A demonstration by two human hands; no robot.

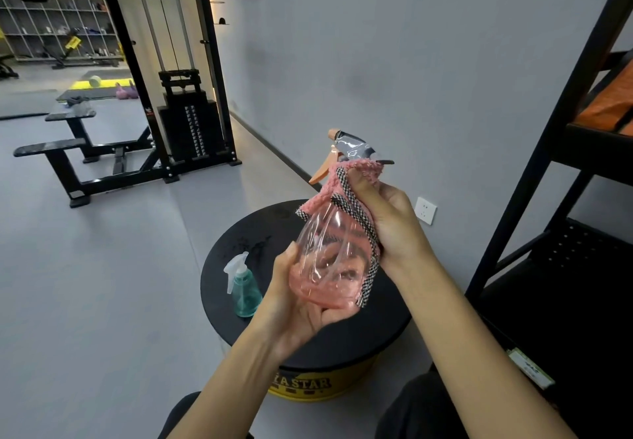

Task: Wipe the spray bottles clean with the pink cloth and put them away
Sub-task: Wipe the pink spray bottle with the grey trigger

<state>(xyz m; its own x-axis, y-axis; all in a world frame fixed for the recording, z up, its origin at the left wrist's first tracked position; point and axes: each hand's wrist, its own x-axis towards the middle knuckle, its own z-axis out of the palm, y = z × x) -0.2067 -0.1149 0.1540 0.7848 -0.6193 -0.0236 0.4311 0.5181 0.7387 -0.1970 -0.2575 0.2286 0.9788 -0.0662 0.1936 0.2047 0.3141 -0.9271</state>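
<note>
The pink spray bottle (325, 267) I'm holding is clear, rosy plastic, wide at the base and narrowing to the neck. It is tilted with its head pointing up and away from me, and I can see my own fingers through its wall. Its spray head (356, 147) is grey and glossy, with an orange nozzle tip and a long orange trigger (320, 173) hanging down on the far side. My left hand (301, 305) cups the bottle from below: the palm is under the base, the thumb lies up along the near left side, and the fingers curl round the back. My right hand (387, 219) is closed round the pink cloth (356, 171), pressing it against the bottle's neck and right shoulder with the thumb on top. The cloth is fluffy with a black-and-white checked edge, and that edge trails down the bottle's right side to just beside my left palm. Below both hands is a round black tabletop (239, 233) with a yellow rim. On it, just left of my left hand, a small teal spray bottle (245, 288) with a white trigger head stands upright, apart from my fingers. To the right of my right forearm stands a black metal rack (548, 164), and a white wall socket (425, 210) shows just beyond my right hand.
</note>
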